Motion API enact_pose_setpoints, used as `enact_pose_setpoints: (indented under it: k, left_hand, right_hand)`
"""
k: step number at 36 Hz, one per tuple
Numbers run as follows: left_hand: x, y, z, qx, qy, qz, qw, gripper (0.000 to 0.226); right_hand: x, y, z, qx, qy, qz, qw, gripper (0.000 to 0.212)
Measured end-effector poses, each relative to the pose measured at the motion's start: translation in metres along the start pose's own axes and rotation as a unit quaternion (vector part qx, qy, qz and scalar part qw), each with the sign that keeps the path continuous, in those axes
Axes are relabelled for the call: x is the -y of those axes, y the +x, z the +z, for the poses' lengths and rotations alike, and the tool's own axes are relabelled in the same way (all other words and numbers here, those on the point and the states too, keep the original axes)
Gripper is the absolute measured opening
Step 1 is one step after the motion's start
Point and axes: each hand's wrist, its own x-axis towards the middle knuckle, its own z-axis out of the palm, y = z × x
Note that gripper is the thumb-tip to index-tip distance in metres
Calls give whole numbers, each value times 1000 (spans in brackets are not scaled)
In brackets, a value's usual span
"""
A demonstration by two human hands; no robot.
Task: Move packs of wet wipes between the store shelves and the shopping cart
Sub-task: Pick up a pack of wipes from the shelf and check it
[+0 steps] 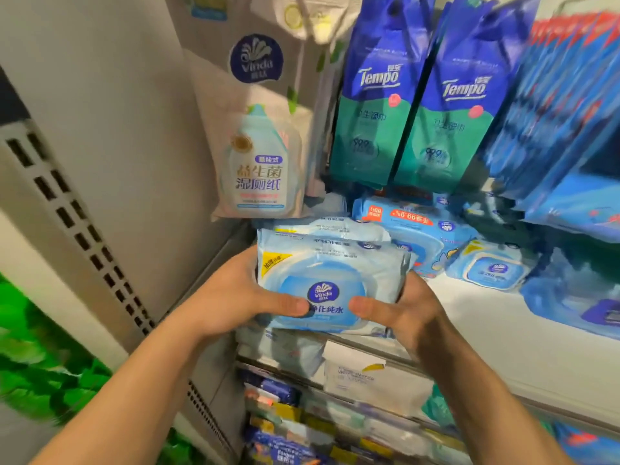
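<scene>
I am seeing both hands holding one light blue Vinda wet wipes pack (pixel 330 283) at the front edge of the white shelf (pixel 486 333). The left hand (pixel 231 297) is gripping the pack's left end, thumb lying across the printed face and the other fingers hidden underneath. The right hand (pixel 406 313) is clasping the right end the same way, its thumb pointing inward, so the two thumb tips are sitting near each other just below the round Vinda logo. So each grip is clenched on this pack, and the pack is tilting slightly, face up toward the camera. Whether it is resting on the stack of matching packs (pixel 335 229) directly behind it or is lifted clear, I cannot tell. To the right, more blue wipes packs (pixel 416 226) are lying flat on the same shelf. Above, two Tempo wipes bags (pixel 419 105) are hanging side by side, and a pale Vinda wet toilet paper bag (pixel 260 162) is hanging to their left. Lower shelves with mixed packs (pixel 352 391) are showing between my forearms.
</scene>
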Motion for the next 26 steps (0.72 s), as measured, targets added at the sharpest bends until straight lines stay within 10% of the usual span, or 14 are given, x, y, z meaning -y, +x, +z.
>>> enact_pose_setpoints:
  k: [13, 26]
  left_hand:
    - [13, -2, -17, -54, 74, -42, 995, 41]
    - [10, -16, 0, -135, 61, -16, 989, 53]
  right_hand:
    - [-15, 6, 27, -13, -149, -62, 987, 64]
    - [-26, 21, 1, 18, -150, -29, 988, 151]
